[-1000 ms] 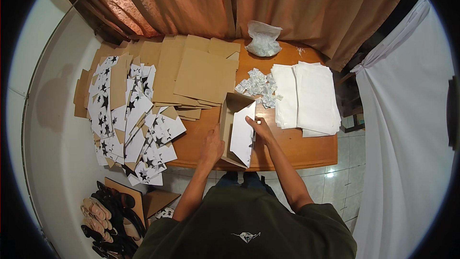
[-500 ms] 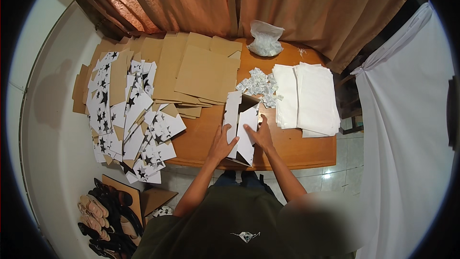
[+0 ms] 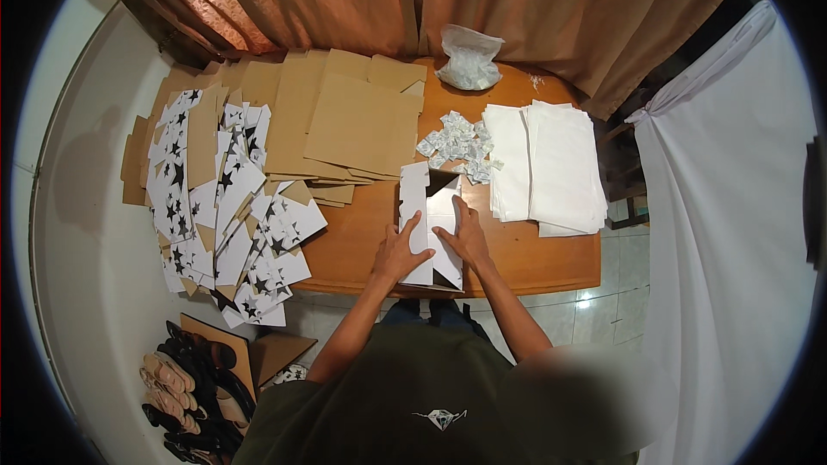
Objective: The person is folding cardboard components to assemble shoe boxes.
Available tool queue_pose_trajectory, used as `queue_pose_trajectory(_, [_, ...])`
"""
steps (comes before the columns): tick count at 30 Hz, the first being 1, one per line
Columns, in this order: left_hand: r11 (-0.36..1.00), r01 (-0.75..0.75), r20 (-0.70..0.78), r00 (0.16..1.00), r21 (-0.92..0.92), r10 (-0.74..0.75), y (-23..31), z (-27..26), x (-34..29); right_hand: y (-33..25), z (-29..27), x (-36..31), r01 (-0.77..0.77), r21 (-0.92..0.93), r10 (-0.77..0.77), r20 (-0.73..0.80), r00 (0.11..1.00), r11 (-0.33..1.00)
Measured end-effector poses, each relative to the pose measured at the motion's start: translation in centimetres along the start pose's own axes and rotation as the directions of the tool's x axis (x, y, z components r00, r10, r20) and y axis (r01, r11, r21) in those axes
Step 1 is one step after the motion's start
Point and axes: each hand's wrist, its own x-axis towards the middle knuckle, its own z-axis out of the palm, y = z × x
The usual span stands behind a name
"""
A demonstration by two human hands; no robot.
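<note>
A white cardboard box (image 3: pixel 415 241) stands at the table's front edge, partly folded, with its flaps raised and a dark gap showing inside. My left hand (image 3: pixel 399 251) grips its left side, thumb lying across the white flap. On the opposite side, my right hand (image 3: pixel 469 243) clasps the right wall, fingers along the outer edge and thumb over the inner flap. The undersides of both palms are hidden. Just beyond the box lies a loose heap of small pale sachets (image 3: pixel 461 145).
Flat brown cardboard pieces (image 3: pixel 362 120) are stacked at the back left. White star-printed cardboard pieces (image 3: pixel 228 207) overlap at the left. White paper sheets (image 3: pixel 564 168) lie at the right. A plastic bag of sachets (image 3: pixel 469 69) sits at the back. Shoes (image 3: pixel 185 387) stand below left.
My right hand's fingers have moved up and closer along the box's right wall, and the flaps sit nearer together. The whole view has shifted slightly.
</note>
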Motion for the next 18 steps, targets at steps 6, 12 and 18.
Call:
queue_pose_trajectory(6, [0.999, -0.003, 0.009, 1.000, 0.046, 0.002, 0.6, -0.1, -0.2, 1.0, 0.3, 0.4, 0.069, 0.046, -0.066, -0.045, 0.997, 0.997])
queue_pose_trajectory(12, [0.996, -0.075, -0.111, 0.991, -0.053, 0.069, -1.7, 1.1, 0.7, -1.1, -0.8, -0.8, -0.099, 0.063, 0.100, -0.021, 0.995, 0.993])
queue_pose_trajectory(18, [0.979, -0.177, -0.203, 0.967, -0.104, 0.153, 0.7, -0.4, 0.4, 0.1, -0.4, -0.7, 0.056, 0.042, -0.058, 0.048, 0.997, 0.998])
